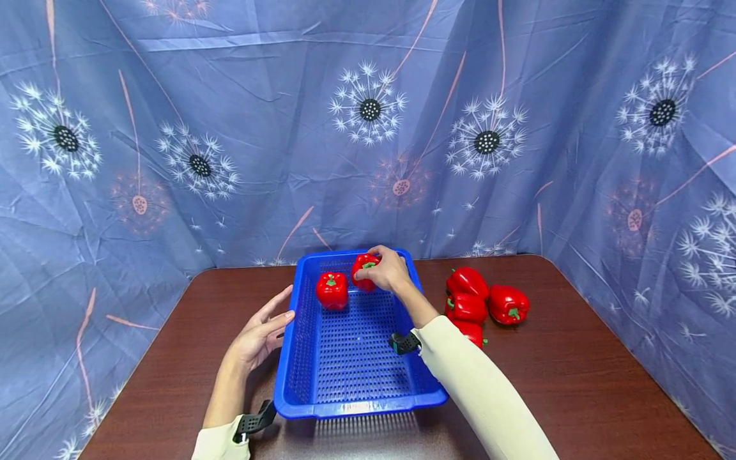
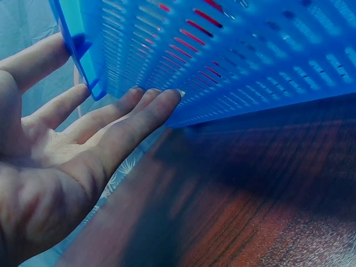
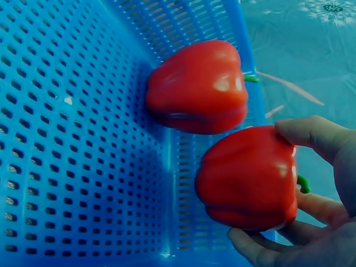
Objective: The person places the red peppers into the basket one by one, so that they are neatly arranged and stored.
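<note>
My right hand [image 1: 386,269] grips a red bell pepper [image 3: 250,178] by its stem end, over the far part of the blue perforated basket [image 1: 362,406]. Thumb and fingers spread around the pepper's top in the right wrist view. Beside it, a second red bell pepper [image 1: 331,291] sits upright in the basket with its green stem up. Against the basket's left side rests my left hand [image 1: 260,337], its fingers extended; in the left wrist view the fingertips [image 2: 167,103] meet the slotted wall from outside.
Several more red bell peppers [image 1: 467,308] lie in a cluster on the brown wooden table [image 1: 575,377], right of the basket. A blue curtain [image 1: 276,128] with dandelion prints hangs behind the table and along its sides.
</note>
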{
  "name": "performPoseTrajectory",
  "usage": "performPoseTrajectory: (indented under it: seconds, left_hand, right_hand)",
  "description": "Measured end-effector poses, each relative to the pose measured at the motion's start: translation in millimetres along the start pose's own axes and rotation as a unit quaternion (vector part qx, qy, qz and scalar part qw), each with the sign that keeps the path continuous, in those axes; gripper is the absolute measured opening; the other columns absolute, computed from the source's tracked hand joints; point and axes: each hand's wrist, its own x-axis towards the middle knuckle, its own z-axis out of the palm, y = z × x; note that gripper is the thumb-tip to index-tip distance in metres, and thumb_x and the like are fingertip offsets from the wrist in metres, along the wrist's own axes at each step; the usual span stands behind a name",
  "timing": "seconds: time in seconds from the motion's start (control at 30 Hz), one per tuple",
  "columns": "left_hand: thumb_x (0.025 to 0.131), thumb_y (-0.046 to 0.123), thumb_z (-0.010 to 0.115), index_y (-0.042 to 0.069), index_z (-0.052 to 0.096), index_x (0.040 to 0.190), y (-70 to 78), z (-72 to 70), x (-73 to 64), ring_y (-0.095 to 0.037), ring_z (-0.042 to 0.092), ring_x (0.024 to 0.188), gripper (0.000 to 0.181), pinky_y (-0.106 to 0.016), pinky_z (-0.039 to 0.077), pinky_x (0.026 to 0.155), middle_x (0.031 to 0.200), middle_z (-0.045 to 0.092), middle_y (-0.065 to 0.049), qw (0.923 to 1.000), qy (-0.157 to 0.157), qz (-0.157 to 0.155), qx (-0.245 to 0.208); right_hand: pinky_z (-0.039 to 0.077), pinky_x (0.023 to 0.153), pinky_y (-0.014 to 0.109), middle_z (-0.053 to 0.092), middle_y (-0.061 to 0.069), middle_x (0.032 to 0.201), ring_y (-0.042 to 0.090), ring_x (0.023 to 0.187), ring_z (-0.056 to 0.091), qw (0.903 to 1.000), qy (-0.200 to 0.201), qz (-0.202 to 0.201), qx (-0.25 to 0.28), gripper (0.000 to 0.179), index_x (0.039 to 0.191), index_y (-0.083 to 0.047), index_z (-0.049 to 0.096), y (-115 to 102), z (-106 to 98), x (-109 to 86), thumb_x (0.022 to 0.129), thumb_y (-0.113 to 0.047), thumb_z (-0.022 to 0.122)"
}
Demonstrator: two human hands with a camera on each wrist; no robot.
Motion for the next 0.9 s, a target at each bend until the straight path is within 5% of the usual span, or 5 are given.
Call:
performPoseTrajectory:
  seconds: [0.37, 0.9]
  left_hand:
    - [0.104, 0.013, 0.056, 0.025, 0.025, 0.162, 0.8, 0.2, -0.3, -0.033, 0.066, 0.123, 0.067, -0.048, 0.058, 0.094, 0.144, 0.056, -0.023, 1.0000, 0.003, 0.001, 0.002]
    - [0.104, 0.014, 0.056, 0.025, 0.024, 0.162, 1.1, 0.3, -0.1, -0.031, 0.067, 0.121, 0.068, -0.047, 0.058, 0.093, 0.141, 0.059, -0.020, 1.0000, -0.002, 0.000, -0.006]
  right_hand:
    - [0.052, 0.098, 0.046, 0.066, 0.015, 0.128, 0.034, 0.119, 0.058, 0.9988, -0.045, 0.021, 0.003, 0.063, 0.128, -0.012, 0.065, 9, 7, 6.4, 0.072, -0.028, 0.088]
    - [0.052, 0.101, 0.044, 0.065, 0.015, 0.131, 0.034, 0.122, 0.057, 0.9974, -0.060, 0.038, 0.006, 0.063, 0.126, -0.012, 0.068, 14, 11, 6.3, 0.068, -0.020, 0.088]
